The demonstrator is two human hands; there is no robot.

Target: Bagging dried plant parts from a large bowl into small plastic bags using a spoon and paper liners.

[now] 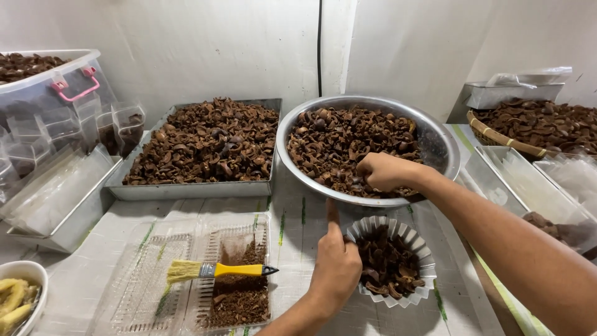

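The right hand (pixel 384 171) is reached out to the far side of the scene, its bare forearm running in from the near right corner. Its fingers are curled under into a loose fist, knuckles up, fingertips hidden. The left hand (pixel 334 264) sits nearer, rising from the near edge just right of centre, back of the hand up. Its index finger points straight away, the other fingers folded in.
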